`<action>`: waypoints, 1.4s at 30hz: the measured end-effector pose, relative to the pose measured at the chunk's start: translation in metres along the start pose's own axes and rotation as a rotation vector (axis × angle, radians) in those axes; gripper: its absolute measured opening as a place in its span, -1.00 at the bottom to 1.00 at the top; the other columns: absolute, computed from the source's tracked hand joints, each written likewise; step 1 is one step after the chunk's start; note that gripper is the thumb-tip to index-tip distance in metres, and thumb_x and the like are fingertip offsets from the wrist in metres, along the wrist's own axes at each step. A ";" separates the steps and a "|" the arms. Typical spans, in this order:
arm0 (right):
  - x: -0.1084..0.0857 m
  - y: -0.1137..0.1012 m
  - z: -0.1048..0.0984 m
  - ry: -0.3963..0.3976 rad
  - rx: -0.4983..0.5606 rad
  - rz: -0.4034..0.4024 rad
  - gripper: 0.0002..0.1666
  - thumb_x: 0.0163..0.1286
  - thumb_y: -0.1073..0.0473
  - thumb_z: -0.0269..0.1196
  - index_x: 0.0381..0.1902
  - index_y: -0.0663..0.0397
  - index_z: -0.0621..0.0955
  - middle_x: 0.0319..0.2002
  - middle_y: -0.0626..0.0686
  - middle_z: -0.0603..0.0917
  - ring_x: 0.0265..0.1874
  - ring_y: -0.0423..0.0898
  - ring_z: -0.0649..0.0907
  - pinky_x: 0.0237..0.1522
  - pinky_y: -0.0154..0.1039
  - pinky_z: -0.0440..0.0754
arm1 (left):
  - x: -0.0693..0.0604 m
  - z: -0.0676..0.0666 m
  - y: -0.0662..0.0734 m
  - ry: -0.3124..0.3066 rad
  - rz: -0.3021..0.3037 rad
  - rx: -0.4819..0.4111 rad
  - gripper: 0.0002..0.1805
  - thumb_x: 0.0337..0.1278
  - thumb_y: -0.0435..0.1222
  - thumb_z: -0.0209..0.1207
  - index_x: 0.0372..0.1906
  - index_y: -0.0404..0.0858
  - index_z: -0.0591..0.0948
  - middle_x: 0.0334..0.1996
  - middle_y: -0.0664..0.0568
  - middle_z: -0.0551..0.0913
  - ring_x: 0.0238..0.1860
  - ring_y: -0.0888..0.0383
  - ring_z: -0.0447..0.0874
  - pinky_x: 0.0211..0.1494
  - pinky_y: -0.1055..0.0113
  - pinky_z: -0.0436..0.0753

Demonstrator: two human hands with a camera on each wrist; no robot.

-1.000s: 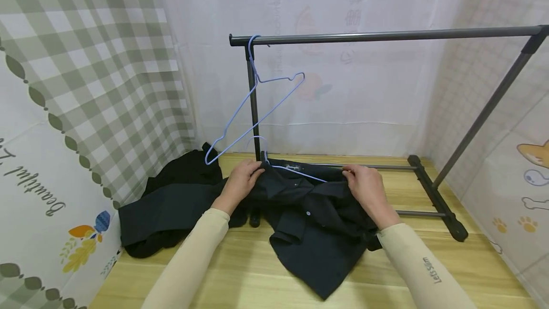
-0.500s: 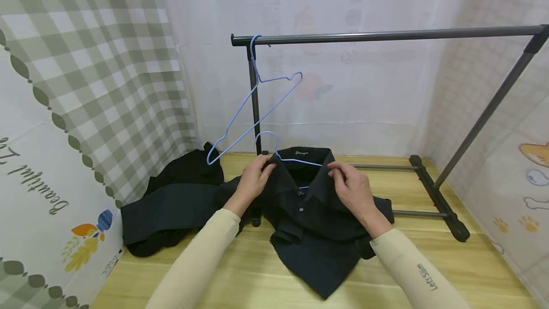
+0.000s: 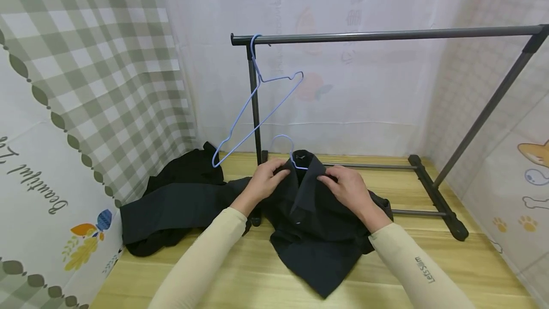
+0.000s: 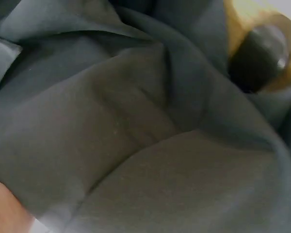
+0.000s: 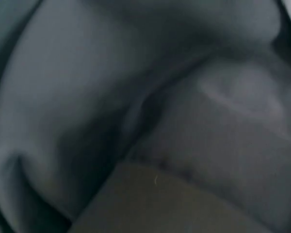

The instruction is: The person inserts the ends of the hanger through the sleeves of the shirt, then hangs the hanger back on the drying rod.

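A black short-sleeved shirt (image 3: 317, 237) lies front up, with its collar at the far end. Inside the neck is a blue hanger (image 3: 292, 156), its hook sticking out above the collar; most of it is hidden by the cloth. My left hand (image 3: 263, 180) pinches the left side of the collar. On the other side, my right hand (image 3: 349, 192) pinches the right edge of the collar. Dark shirt cloth (image 4: 136, 121) fills most of the left wrist view, and blurred dark cloth (image 5: 199, 121) fills the right wrist view.
A second blue hanger (image 3: 244, 104) hangs at the left end of the black rail (image 3: 386, 35). Dark clothing (image 3: 171, 209) is heaped on the left of the wooden surface (image 3: 240, 271). The rack's foot (image 3: 437, 199) stands at right; cloth screens surround the back and sides.
Both hands have drawn closer together and pulled the collar upright and inward around the hanger's neck. The hanger's hook has shifted right. The right hand has moved from the collar's far side toward the middle.
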State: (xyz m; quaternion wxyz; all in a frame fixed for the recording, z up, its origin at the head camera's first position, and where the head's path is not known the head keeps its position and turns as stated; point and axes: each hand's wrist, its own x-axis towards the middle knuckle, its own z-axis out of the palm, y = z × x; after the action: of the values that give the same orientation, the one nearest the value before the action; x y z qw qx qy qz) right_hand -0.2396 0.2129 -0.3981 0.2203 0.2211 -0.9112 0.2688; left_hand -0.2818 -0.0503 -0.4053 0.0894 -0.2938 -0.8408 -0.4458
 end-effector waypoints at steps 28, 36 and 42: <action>-0.004 0.027 -0.013 0.199 0.145 0.285 -0.78 0.34 0.14 0.37 -0.14 0.16 0.77 -0.23 0.14 0.75 -0.27 0.00 0.66 -0.22 -0.21 0.53 | -0.023 -0.049 -0.037 0.051 -0.298 0.106 -0.50 0.42 -0.05 0.13 0.32 -0.18 0.54 0.25 -0.11 0.55 0.28 -0.11 0.46 0.31 -0.05 0.40; -0.007 0.018 -0.007 0.155 0.217 0.246 -0.80 0.31 0.17 0.40 -0.16 0.15 0.77 -0.22 0.11 0.74 -0.24 -0.01 0.67 -0.22 -0.33 0.54 | -0.007 -0.026 -0.015 0.042 0.067 0.259 -0.68 0.38 -0.23 0.20 0.07 -0.33 0.68 0.01 -0.15 0.67 0.08 -0.10 0.59 0.20 0.02 0.50; -0.008 0.014 -0.006 0.126 0.200 0.261 -0.73 0.32 0.14 0.39 -0.10 0.20 0.75 -0.19 0.15 0.74 -0.24 0.04 0.68 -0.19 -0.07 0.61 | -0.002 -0.018 -0.004 0.036 0.092 0.224 -0.80 0.36 -0.31 0.19 -0.05 -0.32 0.71 -0.10 -0.11 0.69 -0.05 -0.06 0.64 0.07 0.07 0.58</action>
State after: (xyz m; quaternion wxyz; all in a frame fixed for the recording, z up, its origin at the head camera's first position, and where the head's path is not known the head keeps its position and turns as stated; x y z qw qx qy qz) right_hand -0.2382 0.2294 -0.4031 0.2171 0.1046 -0.8853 0.3977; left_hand -0.2845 -0.0671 -0.3979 0.1570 -0.3124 -0.8692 -0.3497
